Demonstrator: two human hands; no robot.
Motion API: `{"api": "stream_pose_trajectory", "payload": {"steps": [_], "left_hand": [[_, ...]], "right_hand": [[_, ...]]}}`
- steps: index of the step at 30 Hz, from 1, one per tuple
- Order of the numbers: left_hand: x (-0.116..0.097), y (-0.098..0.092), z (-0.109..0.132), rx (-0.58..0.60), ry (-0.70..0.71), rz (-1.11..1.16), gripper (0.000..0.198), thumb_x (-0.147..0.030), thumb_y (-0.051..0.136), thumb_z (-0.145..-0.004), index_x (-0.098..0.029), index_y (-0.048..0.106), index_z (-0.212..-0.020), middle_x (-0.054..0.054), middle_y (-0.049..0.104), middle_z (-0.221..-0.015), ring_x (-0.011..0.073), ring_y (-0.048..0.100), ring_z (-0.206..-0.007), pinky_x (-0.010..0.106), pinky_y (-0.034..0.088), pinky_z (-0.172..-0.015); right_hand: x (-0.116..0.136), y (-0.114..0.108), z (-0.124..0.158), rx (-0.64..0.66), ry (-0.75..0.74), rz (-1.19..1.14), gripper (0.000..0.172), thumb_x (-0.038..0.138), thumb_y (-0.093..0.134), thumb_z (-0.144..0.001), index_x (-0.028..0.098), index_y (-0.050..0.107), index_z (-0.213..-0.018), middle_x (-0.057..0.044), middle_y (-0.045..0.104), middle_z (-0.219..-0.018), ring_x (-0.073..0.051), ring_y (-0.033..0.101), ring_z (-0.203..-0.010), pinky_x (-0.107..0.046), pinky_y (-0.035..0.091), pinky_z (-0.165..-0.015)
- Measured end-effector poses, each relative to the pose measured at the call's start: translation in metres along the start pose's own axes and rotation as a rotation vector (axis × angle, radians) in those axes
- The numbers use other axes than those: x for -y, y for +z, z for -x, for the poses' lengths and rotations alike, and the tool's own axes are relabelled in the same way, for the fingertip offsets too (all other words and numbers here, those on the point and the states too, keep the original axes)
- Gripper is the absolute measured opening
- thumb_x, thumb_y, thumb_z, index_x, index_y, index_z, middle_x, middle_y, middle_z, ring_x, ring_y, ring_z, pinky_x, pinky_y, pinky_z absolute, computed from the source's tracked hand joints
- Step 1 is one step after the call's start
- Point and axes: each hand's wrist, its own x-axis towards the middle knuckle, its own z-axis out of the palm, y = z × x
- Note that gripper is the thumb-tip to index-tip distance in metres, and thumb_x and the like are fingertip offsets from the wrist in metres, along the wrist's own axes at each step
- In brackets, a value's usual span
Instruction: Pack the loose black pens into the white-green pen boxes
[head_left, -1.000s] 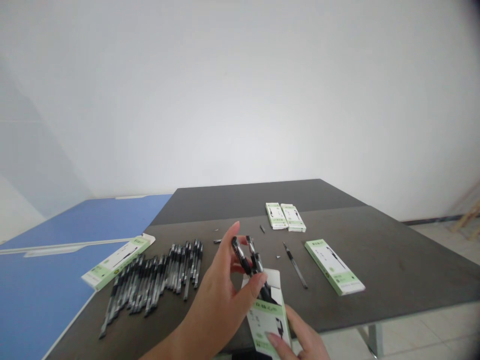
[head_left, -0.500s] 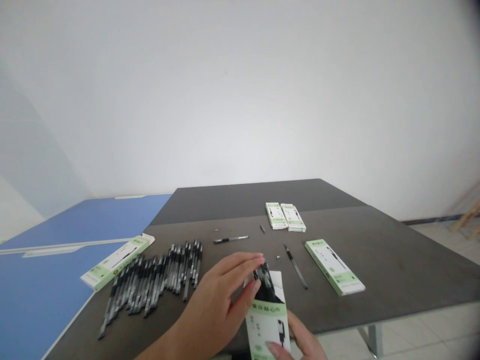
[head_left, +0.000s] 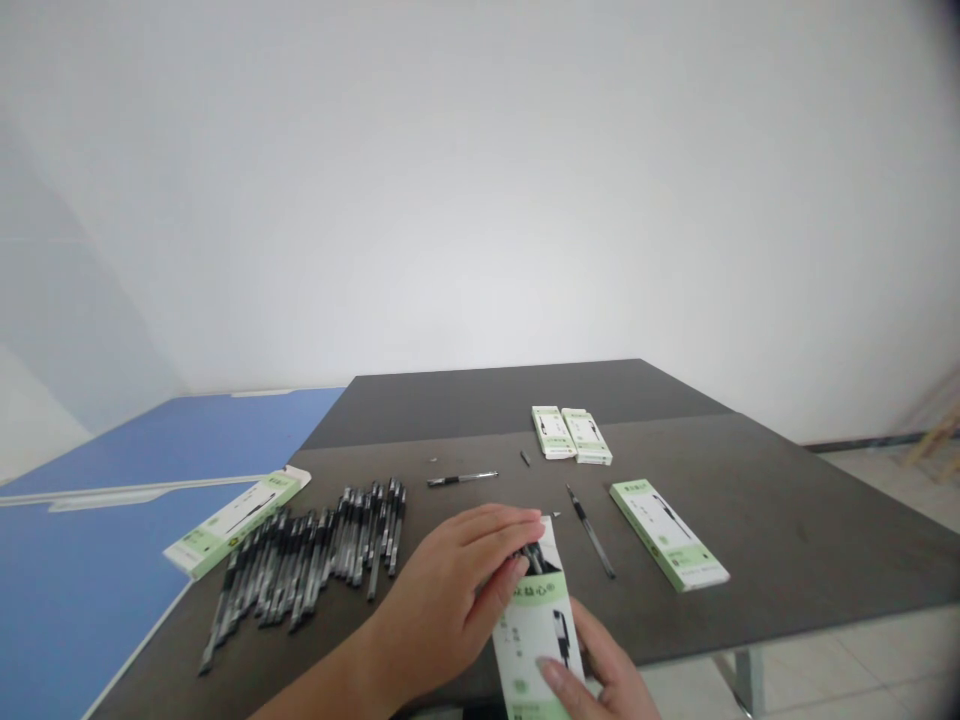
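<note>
Dark tabletop (head_left: 795, 530) behind, right hand (head_left: 601, 668) grips pen box (head_left: 529, 640).

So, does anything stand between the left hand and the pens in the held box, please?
Nothing visible does: the left hand curls over the pens at the open end of the box, whose raised flap stands behind them.

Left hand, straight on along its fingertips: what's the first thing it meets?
Likely the raised white flap of the held pen box, right beside the left hand's fingertips. Depth is unclear: they may already touch it or pass above it.
</note>
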Motion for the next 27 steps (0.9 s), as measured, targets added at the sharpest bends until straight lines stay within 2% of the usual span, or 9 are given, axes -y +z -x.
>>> {"api": "stream_pose_trajectory", "payload": {"steps": [3,6,8,10,13,15,17,22,27], "left_hand": [[-0.001,-0.005,-0.005,-0.011,0.078,-0.029,0.039,-0.013,0.043,-0.094,-0.023,0.050,-0.131,0.003,0.056,-0.136,0.0139,0.046,-0.129,0.030,0.033,-0.112],[0.002,-0.002,0.000,-0.055,0.107,-0.051,0.050,-0.009,0.041,-0.092,-0.025,0.039,-0.139,0.004,0.046,-0.146,0.0163,0.037,-0.136,0.036,0.025,-0.116],[0.009,0.007,0.009,-0.156,0.035,-0.024,0.056,-0.010,0.043,-0.092,-0.028,0.031,-0.143,0.005,0.033,-0.153,0.0193,0.030,-0.140,0.040,0.025,-0.116],[0.019,0.020,0.017,-0.250,-0.121,0.082,0.063,-0.016,0.049,-0.091,-0.030,0.022,-0.146,0.007,0.025,-0.156,0.0227,0.029,-0.140,0.043,0.028,-0.114],[0.032,0.037,0.026,-0.162,-0.352,0.373,0.072,-0.022,0.062,-0.084,-0.027,0.023,-0.145,0.010,0.039,-0.149,0.0240,0.046,-0.129,0.039,0.039,-0.107],[0.035,0.044,0.029,-0.034,-0.412,0.486,0.063,-0.018,0.066,-0.079,-0.025,0.040,-0.136,0.008,0.056,-0.134,0.0224,0.057,-0.116,0.035,0.044,-0.101],[0.036,0.046,0.029,0.016,-0.436,0.527,0.052,-0.016,0.064,-0.079,-0.023,0.049,-0.128,0.005,0.065,-0.120,0.0208,0.062,-0.106,0.032,0.046,-0.096],[0.039,0.046,0.027,0.025,-0.474,0.532,0.049,-0.018,0.063,-0.079,-0.021,0.052,-0.126,0.005,0.067,-0.114,0.0211,0.062,-0.101,0.030,0.046,-0.092],[0.040,0.049,0.032,0.006,-0.437,0.636,0.058,-0.022,0.067,-0.077,-0.023,0.049,-0.131,0.005,0.065,-0.117,0.0229,0.059,-0.107,0.033,0.041,-0.098]], "right_hand": [[0.015,0.002,-0.021,-0.010,-0.065,-0.043,0.039,0.033,0.065,-0.083,0.027,0.061,-0.121,-0.005,0.069,-0.119,-0.025,0.064,-0.107,-0.032,0.051,-0.091],[0.015,0.008,-0.040,-0.025,-0.071,-0.127,0.038,0.029,0.064,-0.083,0.026,0.058,-0.120,-0.004,0.067,-0.120,-0.023,0.061,-0.111,-0.032,0.048,-0.094],[0.007,0.013,-0.048,-0.005,-0.047,-0.169,0.037,0.028,0.063,-0.084,0.025,0.057,-0.121,-0.005,0.066,-0.120,-0.023,0.060,-0.110,-0.032,0.048,-0.094],[-0.005,0.018,-0.050,0.022,-0.026,-0.185,0.036,0.027,0.063,-0.084,0.024,0.058,-0.120,-0.005,0.068,-0.116,-0.023,0.061,-0.109,-0.033,0.047,-0.094],[-0.018,0.022,-0.047,0.052,-0.024,-0.195,0.036,0.026,0.063,-0.083,0.024,0.058,-0.119,-0.006,0.068,-0.116,-0.023,0.060,-0.110,-0.035,0.046,-0.095],[-0.019,0.022,-0.044,0.058,-0.024,-0.195,0.035,0.026,0.062,-0.084,0.023,0.058,-0.119,-0.006,0.068,-0.117,-0.024,0.061,-0.109,-0.036,0.046,-0.095],[-0.017,0.020,-0.043,0.055,-0.027,-0.134,0.036,0.025,0.061,-0.083,0.022,0.058,-0.119,-0.007,0.068,-0.116,-0.025,0.062,-0.108,-0.037,0.046,-0.095],[-0.005,0.018,-0.045,0.047,-0.020,0.027,0.037,0.018,0.063,-0.077,0.019,0.063,-0.114,-0.009,0.071,-0.110,-0.028,0.064,-0.104,-0.039,0.048,-0.092],[-0.003,0.021,-0.048,0.050,-0.044,0.097,0.033,0.026,0.062,-0.082,0.020,0.064,-0.114,-0.011,0.069,-0.116,-0.028,0.061,-0.110,-0.041,0.045,-0.098]]}}
